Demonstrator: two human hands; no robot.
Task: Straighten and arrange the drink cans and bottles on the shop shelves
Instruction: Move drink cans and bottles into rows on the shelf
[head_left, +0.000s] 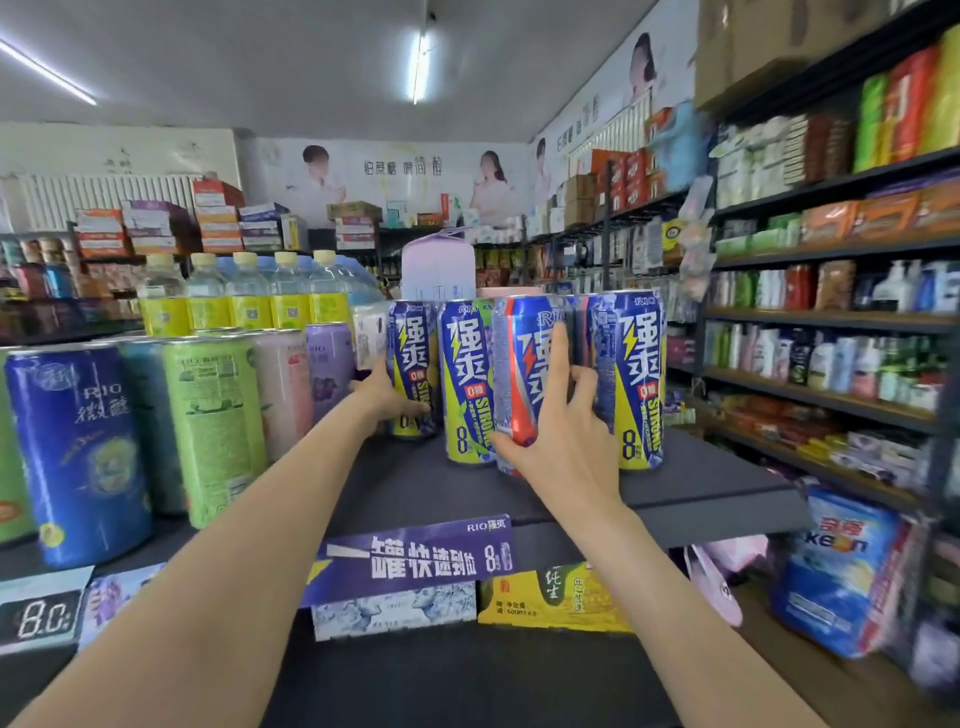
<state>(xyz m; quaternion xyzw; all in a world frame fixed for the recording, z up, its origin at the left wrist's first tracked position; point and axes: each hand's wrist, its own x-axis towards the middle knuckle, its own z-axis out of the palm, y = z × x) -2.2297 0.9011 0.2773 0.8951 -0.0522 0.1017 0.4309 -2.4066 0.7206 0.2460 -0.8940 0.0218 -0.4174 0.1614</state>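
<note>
Purple promotional strip (415, 558) with white lettering: fixed along the front edge of the dark shelf (701, 488). Digital price tag (39, 616): lower left, reads 8.0. Blue detergent bag (836, 566): lower right. Side shelving (831, 317), right: packaged toiletries and bottles. Rear wall: poster (395, 182), stacked cartons (218, 215). Ceiling: fluorescent tube (420, 62)

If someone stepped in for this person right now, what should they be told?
Left hand grips the leftmost blue-and-yellow can.
Right hand grips the red-and-blue can, third in the row on the dark shelf.
Done: two other blue-and-yellow cans stand upright, labels forward.
Left: turn the red-and-blue can label forward, even out the row, check the big cans on the left.
</note>
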